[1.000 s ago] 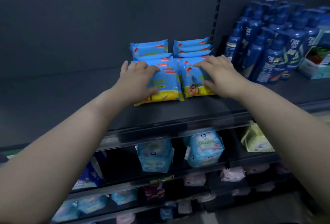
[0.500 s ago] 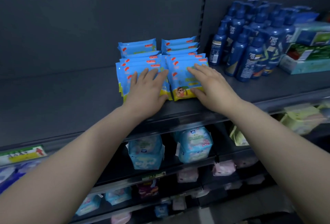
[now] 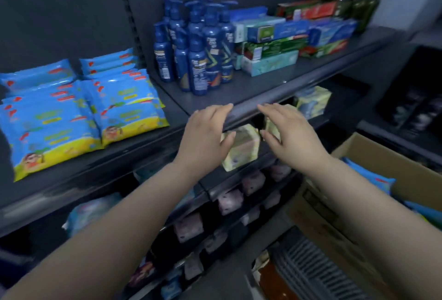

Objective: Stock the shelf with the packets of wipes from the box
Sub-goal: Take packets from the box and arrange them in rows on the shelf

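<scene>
left hand (image 3: 205, 137) and right hand (image 3: 287, 134) are hovering empty, fingers loose, at the shelf (image 3: 253, 89) lip. wipes packets (image 3: 59, 127) are lying stacked at left, more in the box (image 3: 323, 223). likely best: reaching in two-handed, lifting a squared stack.

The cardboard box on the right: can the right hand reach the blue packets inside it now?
Probably yes. The box stands open at the top, the packets show above its wall, and the right hand is empty and open, with nothing seen between them.
</scene>
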A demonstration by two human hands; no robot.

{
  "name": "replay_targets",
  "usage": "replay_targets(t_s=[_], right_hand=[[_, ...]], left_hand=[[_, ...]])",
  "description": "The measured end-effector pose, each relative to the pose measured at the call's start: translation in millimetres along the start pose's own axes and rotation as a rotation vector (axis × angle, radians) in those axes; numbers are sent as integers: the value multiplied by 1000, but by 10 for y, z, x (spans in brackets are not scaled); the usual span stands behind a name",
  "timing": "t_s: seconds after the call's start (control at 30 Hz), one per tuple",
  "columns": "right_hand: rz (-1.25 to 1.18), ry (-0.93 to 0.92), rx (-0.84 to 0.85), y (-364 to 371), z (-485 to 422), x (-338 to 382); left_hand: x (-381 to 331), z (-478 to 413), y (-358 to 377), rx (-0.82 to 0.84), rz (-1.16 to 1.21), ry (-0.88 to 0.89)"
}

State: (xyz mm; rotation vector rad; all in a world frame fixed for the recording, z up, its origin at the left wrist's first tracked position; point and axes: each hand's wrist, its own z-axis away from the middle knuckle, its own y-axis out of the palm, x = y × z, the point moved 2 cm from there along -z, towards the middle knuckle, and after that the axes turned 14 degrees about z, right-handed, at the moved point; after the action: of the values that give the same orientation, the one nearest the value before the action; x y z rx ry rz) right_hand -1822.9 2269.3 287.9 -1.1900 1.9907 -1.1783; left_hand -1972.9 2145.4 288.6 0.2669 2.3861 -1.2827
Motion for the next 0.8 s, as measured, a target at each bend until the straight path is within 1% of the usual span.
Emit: replay_targets(t_s=[0.1,0.17,0.27,0.4,0.6,0.8], right_hand=[[26,111,33,-37,454,-459],[45,196,61,-60,758,-721],[76,313,105,-98,1209,-1066],[102,460,148,-174,1769,-1459],[167,628,208,-293,2427,-1910],[307,876,275,-409,2863,-2210]], left_hand=[[-309,-83,488,49,110,115],[-497,-121,814,89,175,162],[-814,-178,1246,172,257,163],[-1244,-243,1748,290,301,153],[-1769,-318,2248,417,353,204],[-1981,-351,2608,540,400,271]])
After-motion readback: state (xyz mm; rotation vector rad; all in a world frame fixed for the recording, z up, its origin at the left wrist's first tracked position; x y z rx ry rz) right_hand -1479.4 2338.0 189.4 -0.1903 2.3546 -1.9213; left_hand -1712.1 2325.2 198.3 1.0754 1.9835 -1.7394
